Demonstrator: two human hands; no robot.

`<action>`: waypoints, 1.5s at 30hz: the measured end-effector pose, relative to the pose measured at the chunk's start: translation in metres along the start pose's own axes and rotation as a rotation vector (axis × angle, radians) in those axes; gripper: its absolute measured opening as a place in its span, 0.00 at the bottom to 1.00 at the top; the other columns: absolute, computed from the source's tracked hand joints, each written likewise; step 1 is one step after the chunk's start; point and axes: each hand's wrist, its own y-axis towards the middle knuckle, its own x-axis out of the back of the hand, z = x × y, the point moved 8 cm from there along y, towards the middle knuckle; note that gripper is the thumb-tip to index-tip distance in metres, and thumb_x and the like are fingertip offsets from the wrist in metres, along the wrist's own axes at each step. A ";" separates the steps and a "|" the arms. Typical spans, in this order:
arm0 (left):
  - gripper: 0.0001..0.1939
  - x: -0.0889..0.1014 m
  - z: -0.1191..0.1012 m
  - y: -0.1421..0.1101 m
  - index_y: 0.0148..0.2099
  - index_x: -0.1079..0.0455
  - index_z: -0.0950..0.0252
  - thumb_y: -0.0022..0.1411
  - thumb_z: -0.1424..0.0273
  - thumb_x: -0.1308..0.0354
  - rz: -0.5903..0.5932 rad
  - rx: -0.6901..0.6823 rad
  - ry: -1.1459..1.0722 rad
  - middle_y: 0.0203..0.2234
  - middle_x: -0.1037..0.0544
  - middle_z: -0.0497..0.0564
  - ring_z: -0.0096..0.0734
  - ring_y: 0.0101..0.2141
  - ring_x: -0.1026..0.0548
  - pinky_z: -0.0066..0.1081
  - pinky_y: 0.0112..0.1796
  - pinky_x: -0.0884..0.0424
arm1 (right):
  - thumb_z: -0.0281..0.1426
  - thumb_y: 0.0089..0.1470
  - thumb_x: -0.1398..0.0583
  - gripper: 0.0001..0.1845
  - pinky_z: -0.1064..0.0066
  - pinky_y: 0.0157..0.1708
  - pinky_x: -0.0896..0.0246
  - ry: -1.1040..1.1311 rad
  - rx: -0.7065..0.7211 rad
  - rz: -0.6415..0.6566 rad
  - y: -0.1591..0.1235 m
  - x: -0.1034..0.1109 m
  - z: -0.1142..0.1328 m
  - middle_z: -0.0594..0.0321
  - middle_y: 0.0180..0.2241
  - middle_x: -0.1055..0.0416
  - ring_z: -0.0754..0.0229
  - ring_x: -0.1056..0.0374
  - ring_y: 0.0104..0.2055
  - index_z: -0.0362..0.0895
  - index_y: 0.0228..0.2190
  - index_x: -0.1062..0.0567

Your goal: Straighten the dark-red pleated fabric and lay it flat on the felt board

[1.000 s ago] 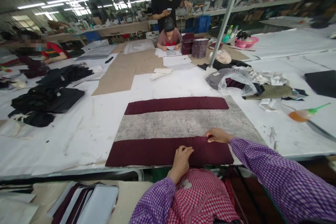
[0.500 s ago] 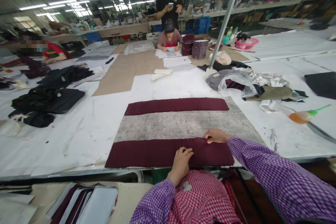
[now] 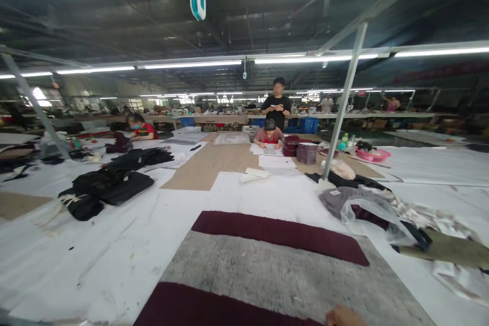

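Observation:
Two long maroon pleated fabric strips lie across a grey board (image 3: 282,280) on the white table. The far strip (image 3: 278,234) runs along the board's back edge, the near strip (image 3: 214,308) along its front edge, cut off by the bottom of the view. Only the top of my right hand (image 3: 343,317) shows at the bottom edge, at the near strip's upper edge; its fingers are hidden. My left hand is out of view.
Black garments (image 3: 107,186) are heaped at the left. A plastic bag and mixed fabrics (image 3: 367,209) lie at the right beside a slanted metal post (image 3: 344,112). Across the table a seated person (image 3: 269,135) works by stacked maroon pieces (image 3: 300,152); another person (image 3: 277,104) stands behind.
The view has swung upward toward the ceiling. My left hand and both sleeves have dropped out of sight; only a sliver of my right hand remains. The strips have not moved.

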 end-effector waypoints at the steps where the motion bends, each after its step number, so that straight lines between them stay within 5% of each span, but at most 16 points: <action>1: 0.12 -0.010 -0.004 -0.010 0.48 0.31 0.57 0.63 0.65 0.46 0.014 0.008 -0.015 0.49 0.28 0.54 0.36 0.44 0.28 0.41 0.42 0.27 | 0.26 0.35 0.34 0.13 0.69 0.20 0.35 0.016 0.003 0.035 -0.001 -0.001 0.001 0.65 0.25 0.22 0.53 0.23 0.31 0.59 0.22 0.22; 3: 0.13 -0.030 -0.010 -0.031 0.49 0.32 0.59 0.63 0.65 0.46 0.051 0.036 -0.052 0.50 0.29 0.54 0.38 0.47 0.29 0.43 0.44 0.28 | 0.32 0.49 0.36 0.02 0.69 0.30 0.31 0.067 0.025 0.124 -0.004 -0.004 0.003 0.65 0.26 0.22 0.59 0.25 0.32 0.52 0.26 0.23; 5: 0.16 -0.048 -0.012 -0.048 0.52 0.34 0.63 0.62 0.67 0.45 0.082 0.081 -0.090 0.53 0.31 0.55 0.42 0.51 0.32 0.48 0.49 0.33 | 0.37 0.58 0.41 0.10 0.66 0.37 0.31 0.123 0.056 0.216 -0.003 -0.010 0.002 0.64 0.31 0.23 0.60 0.27 0.35 0.45 0.30 0.24; 10: 0.26 -0.071 -0.003 -0.059 0.58 0.37 0.59 0.58 0.81 0.52 0.122 0.152 -0.139 0.59 0.35 0.47 0.41 0.55 0.41 0.44 0.55 0.43 | 0.35 0.58 0.41 0.11 0.60 0.41 0.32 0.243 0.103 0.350 0.005 -0.029 -0.010 0.61 0.39 0.27 0.58 0.29 0.40 0.39 0.39 0.26; 27: 0.24 -0.064 -0.008 -0.056 0.56 0.36 0.60 0.59 0.81 0.51 0.107 0.143 -0.087 0.58 0.34 0.48 0.40 0.55 0.40 0.43 0.53 0.42 | 0.36 0.59 0.41 0.12 0.59 0.42 0.33 0.246 -0.002 0.319 0.007 -0.032 -0.017 0.60 0.42 0.28 0.57 0.30 0.42 0.41 0.41 0.27; 45: 0.19 -0.066 -0.005 -0.056 0.56 0.36 0.60 0.62 0.74 0.47 0.074 0.140 -0.093 0.56 0.33 0.51 0.41 0.54 0.37 0.46 0.52 0.40 | 0.36 0.58 0.41 0.12 0.60 0.40 0.32 0.285 0.054 0.471 0.010 -0.023 -0.023 0.61 0.40 0.27 0.56 0.29 0.40 0.39 0.39 0.26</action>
